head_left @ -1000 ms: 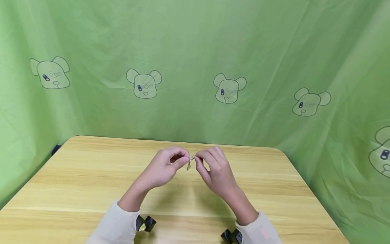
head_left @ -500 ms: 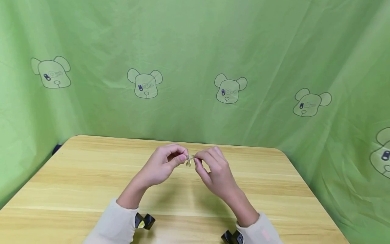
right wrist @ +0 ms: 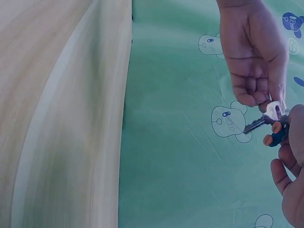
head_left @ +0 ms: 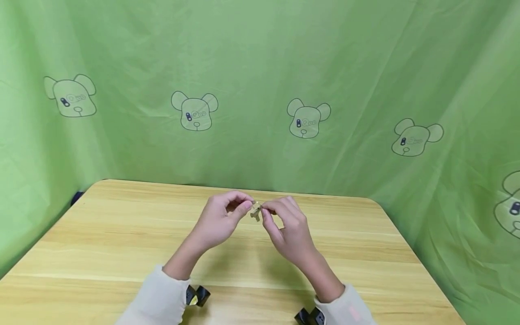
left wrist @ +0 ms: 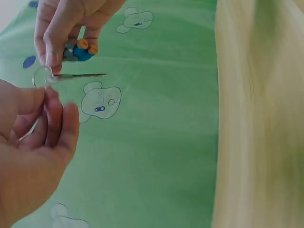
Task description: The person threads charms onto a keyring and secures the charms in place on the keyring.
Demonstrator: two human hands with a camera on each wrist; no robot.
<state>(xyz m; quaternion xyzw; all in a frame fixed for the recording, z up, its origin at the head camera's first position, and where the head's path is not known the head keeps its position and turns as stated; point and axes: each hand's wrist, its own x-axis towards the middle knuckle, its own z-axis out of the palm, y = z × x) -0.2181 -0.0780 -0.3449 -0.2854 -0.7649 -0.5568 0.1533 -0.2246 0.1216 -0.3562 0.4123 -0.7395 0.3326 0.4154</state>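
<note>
In the head view my left hand (head_left: 219, 221) and right hand (head_left: 290, 230) meet above the table, with a brass-coloured key (head_left: 255, 213) hanging between their fingertips. A thin metal key ring (left wrist: 34, 78) shows in the left wrist view. My left hand (left wrist: 38, 147) pinches its lower side, while the right hand's fingertips (left wrist: 56, 64) grip near its upper side, by the key (left wrist: 78, 75). A small blue and orange charm (left wrist: 81, 51) lies against the right hand. From the right wrist view, the key's blade (right wrist: 256, 125) points away from the charm (right wrist: 279, 135). My fingers partly hide the ring.
Beneath the hands lies a light wooden table (head_left: 134, 234) with rounded far corners. A green curtain (head_left: 252, 54) printed with bear heads stands behind and beside it. Black wrist cameras (head_left: 197, 295) sit at both sleeve cuffs.
My left hand dipped slightly left, then came back right and up. The key between the hands has turned and shows more of its broad side. The right hand has hardly moved.
</note>
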